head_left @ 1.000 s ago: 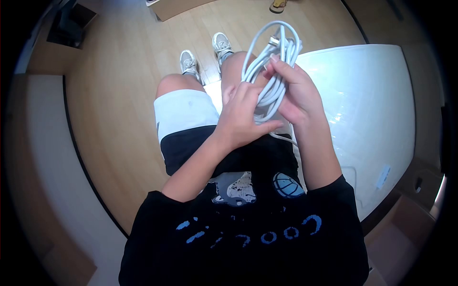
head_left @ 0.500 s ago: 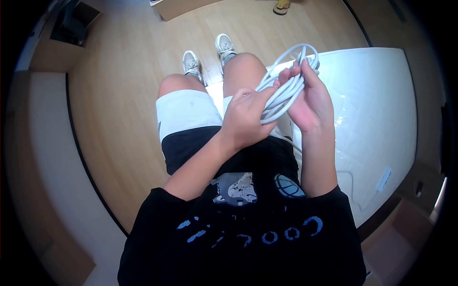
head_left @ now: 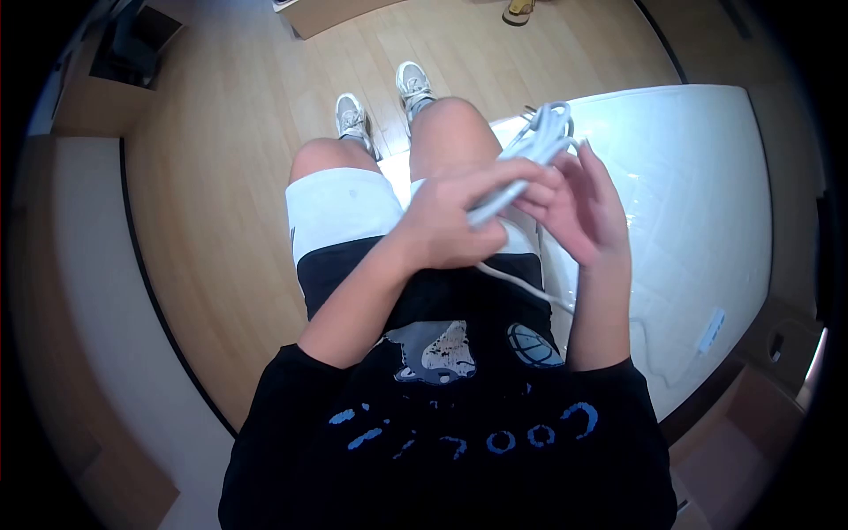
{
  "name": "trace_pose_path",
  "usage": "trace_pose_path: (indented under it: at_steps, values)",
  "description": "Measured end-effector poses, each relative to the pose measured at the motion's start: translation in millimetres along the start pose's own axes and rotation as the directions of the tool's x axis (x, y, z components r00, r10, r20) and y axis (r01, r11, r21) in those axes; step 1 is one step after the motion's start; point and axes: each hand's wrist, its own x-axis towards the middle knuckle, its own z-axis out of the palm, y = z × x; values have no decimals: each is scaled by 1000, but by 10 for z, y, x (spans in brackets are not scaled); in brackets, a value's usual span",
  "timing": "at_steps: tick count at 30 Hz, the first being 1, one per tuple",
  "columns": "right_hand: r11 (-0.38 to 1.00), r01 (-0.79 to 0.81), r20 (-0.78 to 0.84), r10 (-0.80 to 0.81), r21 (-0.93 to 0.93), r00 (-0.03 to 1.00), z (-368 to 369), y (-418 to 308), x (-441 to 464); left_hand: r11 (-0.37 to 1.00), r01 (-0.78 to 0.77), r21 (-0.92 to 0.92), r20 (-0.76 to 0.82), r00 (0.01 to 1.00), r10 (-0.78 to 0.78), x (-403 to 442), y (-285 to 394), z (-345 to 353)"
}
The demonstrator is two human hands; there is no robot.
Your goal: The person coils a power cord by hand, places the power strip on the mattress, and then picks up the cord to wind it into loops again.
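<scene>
My left hand [head_left: 455, 216] is closed round a bundle of looped white cable [head_left: 546, 134], slanting up and to the right over my lap. Two dark plug prongs appear to stick out near its top end. My right hand [head_left: 587, 208] is cupped at the right of the bundle, fingers apart and partly curled, near my left fingertips; blur hides whether it touches a strand. A loose length of cable [head_left: 521, 284] drops from below my left hand and passes behind my right forearm. On the white mattress [head_left: 689, 177] lies a white power strip [head_left: 711, 331], with a cable beside it.
I sit on the mattress edge, with my shoes [head_left: 413, 81] on the wooden floor [head_left: 230, 177]. A brown box [head_left: 336, 13] and a yellow-brown sandal [head_left: 518, 11] are ahead. An open box [head_left: 724, 442] stands at the lower right, and another box [head_left: 102, 106] at the far left.
The bundle has tilted and narrowed from wide loops into a tighter shape, in my left hand. My right hand has moved slightly right and down, and its fingers have loosened from the loops.
</scene>
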Motion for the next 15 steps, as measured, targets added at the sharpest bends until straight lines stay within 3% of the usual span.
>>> trace_pose_path:
  at_steps: [1, 2, 3, 4, 5, 6, 7, 10, 12, 14, 15]
  values:
    - [962, 85, -31, -97, -260, 995, -90, -62, -77, 989, 57, -134, -60, 996, -66, -26, -11, -44]
    - [851, 151, -37, -196, -502, 980, -188, -134, -138, 988, 39, -148, -46, 998, -47, -12, 13, -133]
    - [679, 192, -17, -289, -709, 957, -257, -177, -183, 991, 30, -133, -23, 999, -34, 18, 66, -191]
    - [378, 269, 23, -543, -886, 839, -296, -173, -225, 993, 23, -118, 1, 1000, -23, 56, 117, -243]
    - [30, 242, 144, -732, -970, 666, -327, -167, -251, 994, 16, -105, 25, 1000, -13, 90, 166, -286]
    - [-177, 326, 353, -689, -929, 632, -221, -240, -259, 972, 123, -202, 58, 992, -113, 105, 238, -310]
    - [-368, 406, 546, -615, -837, 569, -114, -312, -266, 963, 140, -229, 115, 987, -116, 136, 286, -347]
    - [-449, 573, 728, -402, -685, 555, 253, -288, -59, 948, 160, -274, 319, 945, -67, 225, 430, -489]
    - [-378, 643, 738, -209, -666, 642, 253, -343, 63, 921, 160, -356, 358, 933, -24, 277, 436, -502]
    - [-130, 483, 493, -61, -866, 868, 219, -378, 99, 922, 165, -351, 422, 906, -2, 339, 364, -585]
    - [-21, 358, 357, 47, -934, 933, 210, -370, 110, 929, 189, -318, 344, 936, -73, 365, 296, -604]
